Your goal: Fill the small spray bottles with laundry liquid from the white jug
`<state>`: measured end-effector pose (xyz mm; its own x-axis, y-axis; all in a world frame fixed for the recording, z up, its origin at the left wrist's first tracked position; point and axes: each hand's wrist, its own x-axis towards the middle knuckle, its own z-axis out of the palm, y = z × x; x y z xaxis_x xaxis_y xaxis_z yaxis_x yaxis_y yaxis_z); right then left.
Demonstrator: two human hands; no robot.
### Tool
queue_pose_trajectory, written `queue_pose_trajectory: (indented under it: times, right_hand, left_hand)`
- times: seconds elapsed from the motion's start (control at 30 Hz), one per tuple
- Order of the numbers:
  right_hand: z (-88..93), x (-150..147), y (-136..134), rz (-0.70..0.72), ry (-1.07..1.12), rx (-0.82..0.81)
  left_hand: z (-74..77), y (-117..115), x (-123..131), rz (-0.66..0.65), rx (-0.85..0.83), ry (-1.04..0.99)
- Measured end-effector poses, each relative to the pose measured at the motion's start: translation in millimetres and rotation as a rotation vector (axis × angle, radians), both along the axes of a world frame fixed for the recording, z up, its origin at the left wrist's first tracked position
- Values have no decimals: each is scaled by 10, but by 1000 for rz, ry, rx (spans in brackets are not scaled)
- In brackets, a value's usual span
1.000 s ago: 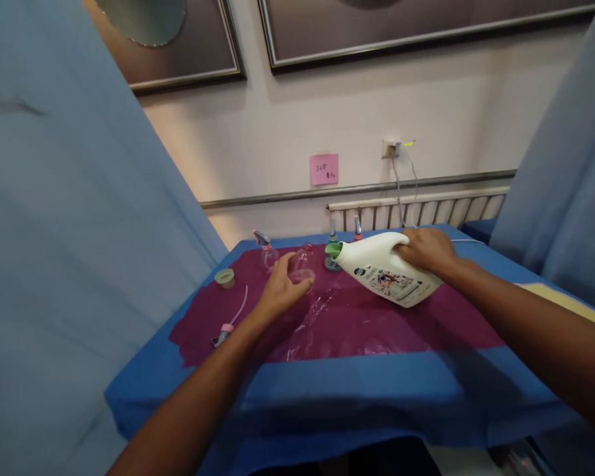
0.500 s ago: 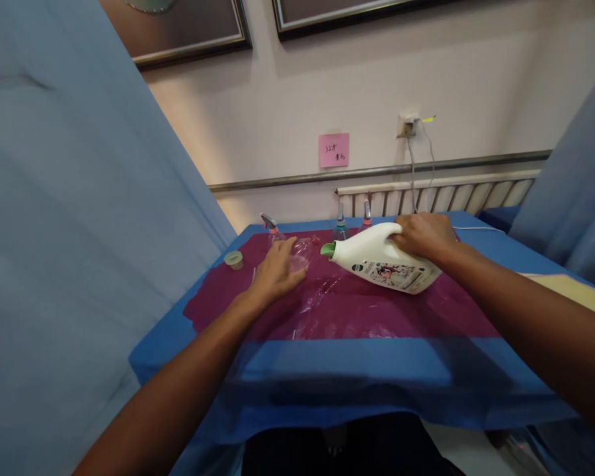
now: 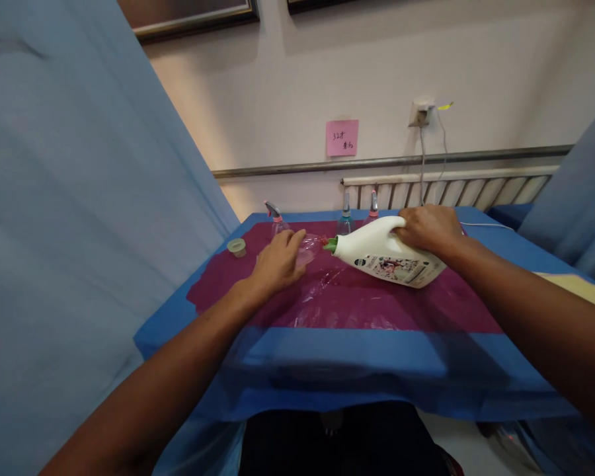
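Note:
My right hand [image 3: 429,228] grips the handle of a white detergent jug [image 3: 377,244], which is tipped on its side with its mouth to the left. The jug's green pouring spout [image 3: 330,245] meets the red neck of a clear pinkish bottle [image 3: 309,247]. My left hand [image 3: 280,258] is closed round that bottle, which leans toward the spout; its lower part is hidden behind my fingers. Whether liquid is flowing I cannot tell. Just beyond my left hand stands a spray bottle with a grey and pink trigger head [image 3: 273,210].
A pale green cap [image 3: 237,247] sits at the left on the maroon sheet [image 3: 347,311]. Behind the jug stand a teal-collared spray bottle [image 3: 346,221] and a pink-collared one [image 3: 373,205]. A yellow cloth [image 3: 575,291] lies at the right on the blue-covered table [image 3: 347,360].
The jug's spout and the bottle's neck have come together, where a small gap showed before. My view has tipped down slightly. Both hands keep their hold.

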<state>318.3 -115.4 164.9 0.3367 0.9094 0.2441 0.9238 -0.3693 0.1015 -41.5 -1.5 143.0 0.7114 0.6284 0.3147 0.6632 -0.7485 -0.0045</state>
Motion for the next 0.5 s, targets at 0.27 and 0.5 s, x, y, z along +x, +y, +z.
queue_pose_trajectory:
  times: [0.27,0.5]
  right_hand:
    - [26,-37,-8,1,49,29]
    - [65,-82,-19,-12,27,9]
  left_hand:
    - [192,-48,66,24,125,198]
    - [288,-50,106,-2,225,309]
